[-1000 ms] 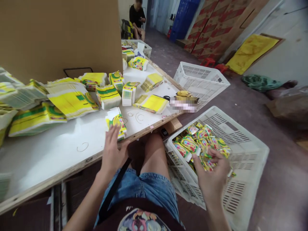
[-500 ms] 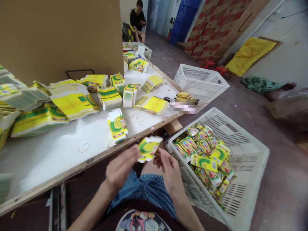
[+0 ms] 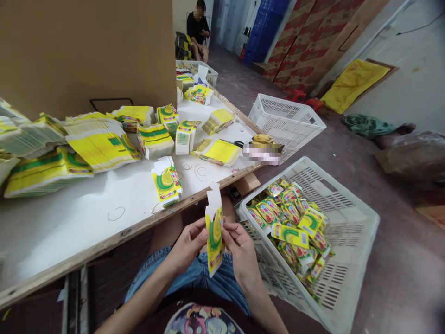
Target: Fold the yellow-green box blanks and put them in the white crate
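Note:
Above my lap is a small yellow and green carton (image 3: 215,236), upright, with white flaps standing up at its top end. My left hand (image 3: 189,243) pinches its left side, thumb toward me. On the right side, my right hand (image 3: 239,243) grips the edge between thumb and fingers. A short stack of flat cartons (image 3: 166,182) of the same print lies near the table edge, beyond my hands. To my right, a white plastic crate (image 3: 354,222) holds many filled yellow-green packs (image 3: 288,234).
On the white table (image 3: 93,204) are bundled flat cartons (image 3: 104,144), loose rubber bands (image 3: 116,213), scissors (image 3: 239,144) and bananas (image 3: 262,139). A large cardboard box (image 3: 86,51) stands behind. Another white crate (image 3: 285,116) is past the table; a person (image 3: 198,30) sits farther back.
The carton has turned from lying tilted to upright, and looks opened out. My right hand has closed on its edge; both hands now hold it.

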Available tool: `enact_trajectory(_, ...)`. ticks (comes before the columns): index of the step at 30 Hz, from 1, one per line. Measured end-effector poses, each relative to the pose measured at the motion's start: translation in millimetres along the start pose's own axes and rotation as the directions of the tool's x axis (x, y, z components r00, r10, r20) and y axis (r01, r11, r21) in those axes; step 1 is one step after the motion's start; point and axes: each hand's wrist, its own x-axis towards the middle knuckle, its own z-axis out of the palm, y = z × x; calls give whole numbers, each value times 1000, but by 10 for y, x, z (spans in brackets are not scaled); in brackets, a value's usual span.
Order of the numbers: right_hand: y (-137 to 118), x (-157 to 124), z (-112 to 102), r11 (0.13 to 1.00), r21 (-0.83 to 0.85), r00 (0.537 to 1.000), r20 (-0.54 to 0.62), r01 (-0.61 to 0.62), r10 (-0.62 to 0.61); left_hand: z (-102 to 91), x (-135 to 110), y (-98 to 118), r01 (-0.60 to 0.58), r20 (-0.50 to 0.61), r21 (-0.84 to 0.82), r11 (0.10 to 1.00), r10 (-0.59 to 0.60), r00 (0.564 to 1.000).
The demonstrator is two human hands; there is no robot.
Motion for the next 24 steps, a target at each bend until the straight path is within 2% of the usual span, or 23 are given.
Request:
enact_trajectory(2,-28,-3,17,1000,-26,1000,22,-2,2,7,1,-21,-12,33,-23,1000,13,999)
enact_trajectory(4,-67,-7,6,998,-55,999,34,2,0,11,-5,-54,-54,16,-5,999,54,998)
enact_trajectory(11,-82,-56,-39,994,-107,997,82,14,-5,55,19,-113,23,-164,50,998,-14,986)
enact_trajectory(14,-36,-57,-32,978,-206,999,4,42,-42,94,38,-119,20,-193,85,996,-3,981)
enact_trajectory(17,-34,-39,-49,942,-303,981,-79,144,-176,106,26,-113,-15,-224,153,988,49,973)
enact_trajectory(20,-95,-32,-110,927,-283,968,27,247,-250,78,-15,-66,-23,-144,191,981,51,988)
enact_trajectory(24,-208,-50,-256,947,-219,959,210,237,-191,26,-61,44,56,49,141,988,-64,997)
